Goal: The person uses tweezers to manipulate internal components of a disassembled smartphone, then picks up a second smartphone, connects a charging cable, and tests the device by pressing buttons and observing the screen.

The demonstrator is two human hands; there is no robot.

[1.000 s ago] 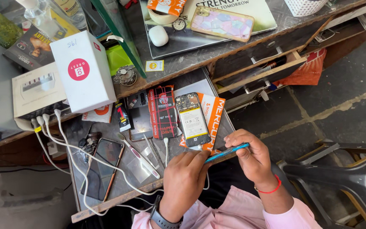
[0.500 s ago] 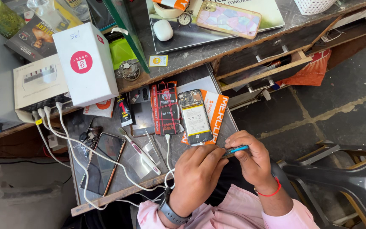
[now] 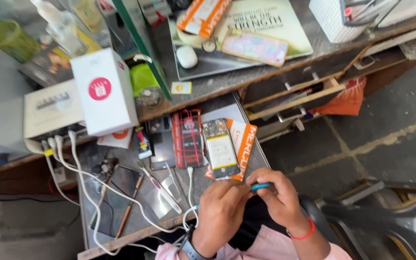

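Note:
Both hands meet at the near edge of a small workbench (image 3: 121, 231). My right hand (image 3: 278, 200) pinches a thin blue tool (image 3: 261, 186) by its shaft. My left hand (image 3: 220, 212), with a dark watch on the wrist, grips the other end of the same tool with fingers curled. Just beyond the hands lies an opened phone (image 3: 221, 148) with its battery showing, resting on an orange and white packet (image 3: 241, 144). A red packet (image 3: 187, 138) and a dark phone (image 3: 161, 142) lie to its left.
White cables (image 3: 87, 185) run across the bench from a white box (image 3: 54, 113). A white carton with a pink dot (image 3: 104, 96) stands behind. Brushes and a dark screen panel (image 3: 116, 197) lie left. A half-open drawer (image 3: 299, 98) and a chair (image 3: 391, 216) sit right.
The blue tool was held out long between the hands; now the hands have closed together over it, so only a short part shows. The view has shifted slightly.

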